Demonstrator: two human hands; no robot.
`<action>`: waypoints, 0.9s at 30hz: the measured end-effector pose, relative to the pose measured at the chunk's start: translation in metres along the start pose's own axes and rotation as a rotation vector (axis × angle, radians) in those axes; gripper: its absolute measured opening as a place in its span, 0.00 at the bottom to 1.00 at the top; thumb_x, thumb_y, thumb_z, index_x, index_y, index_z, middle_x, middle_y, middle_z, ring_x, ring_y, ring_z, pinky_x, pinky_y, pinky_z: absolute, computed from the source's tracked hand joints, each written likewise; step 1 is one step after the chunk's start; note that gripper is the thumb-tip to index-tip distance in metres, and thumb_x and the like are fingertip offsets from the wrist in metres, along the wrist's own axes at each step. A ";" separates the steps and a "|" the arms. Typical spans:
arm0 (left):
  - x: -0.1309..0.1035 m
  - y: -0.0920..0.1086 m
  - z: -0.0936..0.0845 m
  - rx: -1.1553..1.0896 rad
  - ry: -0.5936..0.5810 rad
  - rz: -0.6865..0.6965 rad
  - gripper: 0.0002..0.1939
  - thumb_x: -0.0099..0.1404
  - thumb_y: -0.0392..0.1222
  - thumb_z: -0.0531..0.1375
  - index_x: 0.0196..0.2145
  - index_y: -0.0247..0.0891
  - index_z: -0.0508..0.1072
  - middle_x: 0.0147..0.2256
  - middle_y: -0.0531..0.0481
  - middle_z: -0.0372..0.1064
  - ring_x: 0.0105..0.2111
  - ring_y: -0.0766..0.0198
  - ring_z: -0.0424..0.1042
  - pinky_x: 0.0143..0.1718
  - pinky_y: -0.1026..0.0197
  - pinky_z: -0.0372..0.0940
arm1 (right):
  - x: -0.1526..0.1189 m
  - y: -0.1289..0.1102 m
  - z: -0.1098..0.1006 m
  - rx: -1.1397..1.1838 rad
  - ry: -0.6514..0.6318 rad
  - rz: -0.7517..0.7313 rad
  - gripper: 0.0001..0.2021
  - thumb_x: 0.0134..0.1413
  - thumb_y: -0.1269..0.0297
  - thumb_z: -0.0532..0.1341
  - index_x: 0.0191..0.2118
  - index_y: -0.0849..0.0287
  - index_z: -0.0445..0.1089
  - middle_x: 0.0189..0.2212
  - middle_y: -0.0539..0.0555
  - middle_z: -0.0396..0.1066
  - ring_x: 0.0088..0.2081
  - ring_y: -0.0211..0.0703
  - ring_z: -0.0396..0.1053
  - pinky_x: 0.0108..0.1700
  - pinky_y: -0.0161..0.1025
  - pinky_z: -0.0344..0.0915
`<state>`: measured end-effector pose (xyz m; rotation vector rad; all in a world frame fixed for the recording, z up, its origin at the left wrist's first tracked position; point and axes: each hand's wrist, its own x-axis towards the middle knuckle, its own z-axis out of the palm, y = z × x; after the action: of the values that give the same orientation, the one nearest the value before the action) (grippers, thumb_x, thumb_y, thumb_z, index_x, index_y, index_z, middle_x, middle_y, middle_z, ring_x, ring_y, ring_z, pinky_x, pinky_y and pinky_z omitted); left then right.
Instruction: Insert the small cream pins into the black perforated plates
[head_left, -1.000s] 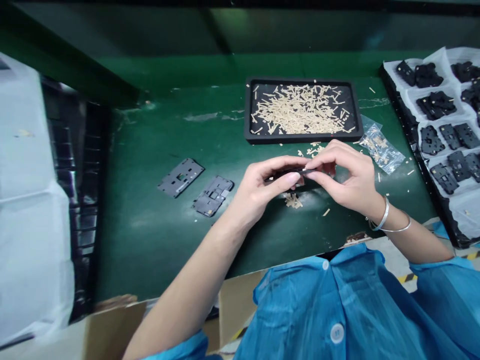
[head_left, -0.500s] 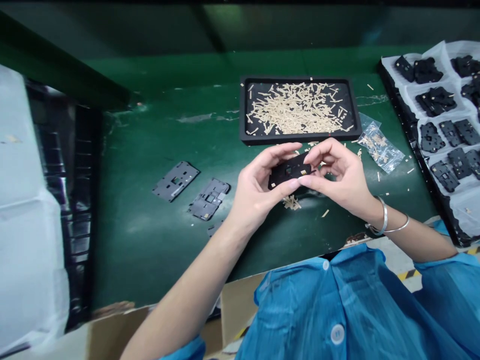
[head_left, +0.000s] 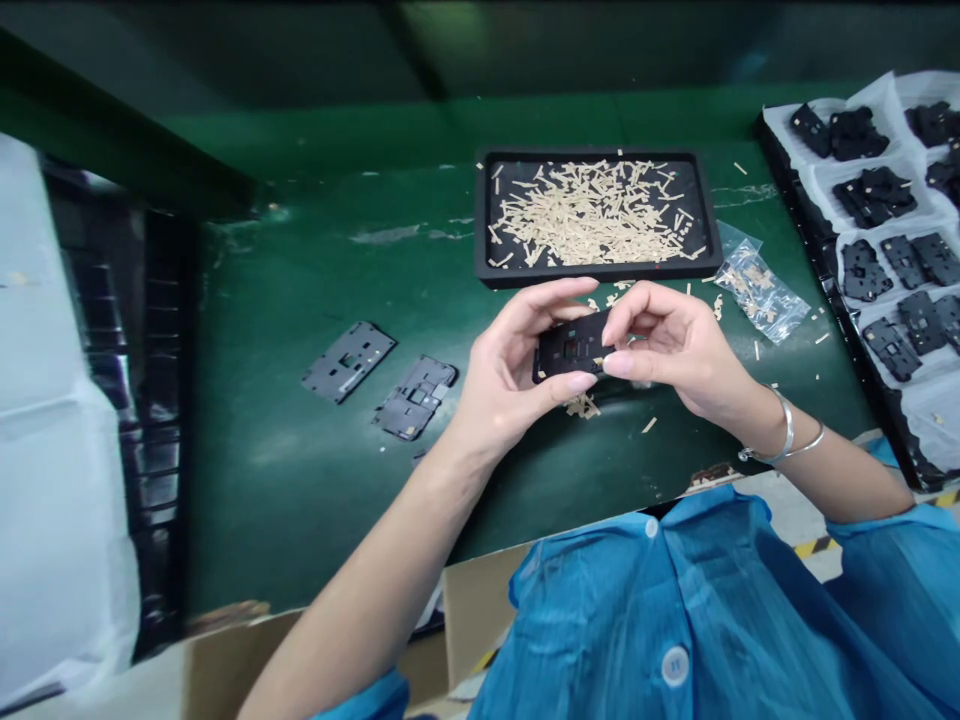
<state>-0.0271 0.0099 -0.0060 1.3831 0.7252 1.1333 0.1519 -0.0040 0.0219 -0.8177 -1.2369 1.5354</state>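
Note:
A flat black plastic part (head_left: pixel 568 345) with a small square opening is held up over the bench. My left hand (head_left: pixel 517 360) wraps round its left side, thumb along the near edge and fingers along the far edge. At its right end, the thumb and fingers of my right hand (head_left: pixel 667 350) pinch the part. Small beige pieces show on its near edge. Two similar dark plates, one plain (head_left: pixel 350 361) and one with more relief (head_left: pixel 417 397), lie on the bench to the left. Under the held part is a little heap of beige strips (head_left: pixel 582 406).
A black tray (head_left: pixel 484 215) of loose beige strips stands behind my hands. Right of it lies a clear plastic bag (head_left: pixel 761 290) with beige bits. A white-lined compartment tray (head_left: pixel 926 410) holds black parts at far right. White sheeting (head_left: pixel 60 480) covers something at left.
My right hand has shifted slightly left, its thumb and fingers now closed against the part's right end. The part is tilted a little differently in my left hand.

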 end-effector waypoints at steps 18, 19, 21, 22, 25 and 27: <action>-0.001 0.018 0.016 -0.429 -0.200 -0.355 0.21 0.63 0.50 0.60 0.53 0.45 0.69 0.22 0.51 0.70 0.18 0.65 0.66 0.17 0.63 0.57 | 0.002 0.002 -0.003 -0.051 0.086 -0.006 0.14 0.46 0.57 0.71 0.26 0.61 0.69 0.20 0.45 0.66 0.20 0.27 0.60 0.24 0.30 0.60; -0.002 0.018 0.016 -0.427 -0.197 -0.359 0.22 0.63 0.49 0.60 0.54 0.45 0.69 0.23 0.51 0.70 0.18 0.65 0.66 0.17 0.63 0.57 | 0.002 0.002 -0.002 -0.058 0.092 -0.007 0.14 0.46 0.57 0.71 0.26 0.61 0.69 0.20 0.45 0.66 0.20 0.28 0.60 0.23 0.30 0.60; -0.002 0.018 0.017 -0.426 -0.181 -0.353 0.22 0.62 0.49 0.61 0.54 0.45 0.69 0.23 0.52 0.70 0.18 0.65 0.66 0.17 0.63 0.57 | 0.002 0.002 -0.003 -0.079 0.106 -0.006 0.14 0.46 0.57 0.71 0.26 0.61 0.69 0.20 0.45 0.66 0.20 0.28 0.61 0.23 0.30 0.61; -0.002 0.017 0.017 -0.426 -0.176 -0.345 0.22 0.62 0.48 0.61 0.53 0.46 0.69 0.23 0.52 0.70 0.17 0.66 0.66 0.17 0.63 0.57 | 0.002 0.002 -0.003 -0.094 0.114 -0.002 0.15 0.46 0.56 0.71 0.26 0.61 0.69 0.20 0.45 0.66 0.19 0.28 0.61 0.23 0.30 0.61; -0.002 0.016 0.019 -0.435 -0.191 -0.324 0.18 0.62 0.48 0.61 0.50 0.47 0.68 0.24 0.53 0.71 0.16 0.67 0.65 0.16 0.65 0.56 | 0.003 0.004 -0.004 -0.130 0.134 0.008 0.17 0.45 0.53 0.71 0.25 0.60 0.69 0.19 0.45 0.66 0.19 0.28 0.61 0.23 0.30 0.61; -0.001 0.017 0.020 -0.446 -0.193 -0.318 0.15 0.62 0.46 0.61 0.47 0.46 0.69 0.24 0.54 0.71 0.16 0.68 0.64 0.16 0.66 0.55 | 0.003 0.004 -0.004 -0.152 0.142 0.005 0.17 0.44 0.52 0.71 0.25 0.60 0.69 0.20 0.45 0.66 0.19 0.28 0.61 0.23 0.31 0.61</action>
<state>-0.0122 -0.0015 0.0123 0.9432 0.4927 0.8318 0.1536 0.0000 0.0168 -1.0121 -1.2580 1.3744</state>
